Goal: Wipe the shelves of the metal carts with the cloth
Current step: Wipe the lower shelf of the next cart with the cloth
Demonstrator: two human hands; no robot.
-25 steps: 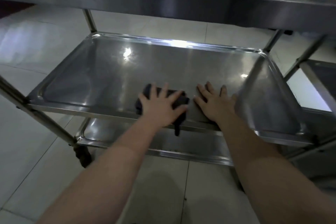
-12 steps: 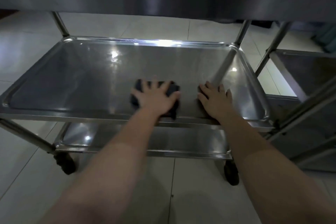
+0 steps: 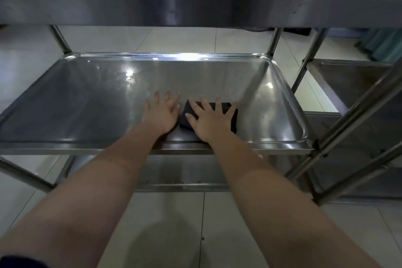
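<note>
Head view: the cloth (image 3: 230,108) lies under the spread, flat fingers of the right hand (image 3: 212,122). Half a second ago it lay under the left hand (image 3: 162,115), whose spread fingers now rest on the bare middle shelf (image 3: 87,102) just beside it. Likely next: wiping the shelf's right portion.

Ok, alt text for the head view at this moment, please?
Right hand presses a dark cloth flat on the metal cart's middle shelf, left hand flat on the steel beside it. A second cart stands at right.
</note>
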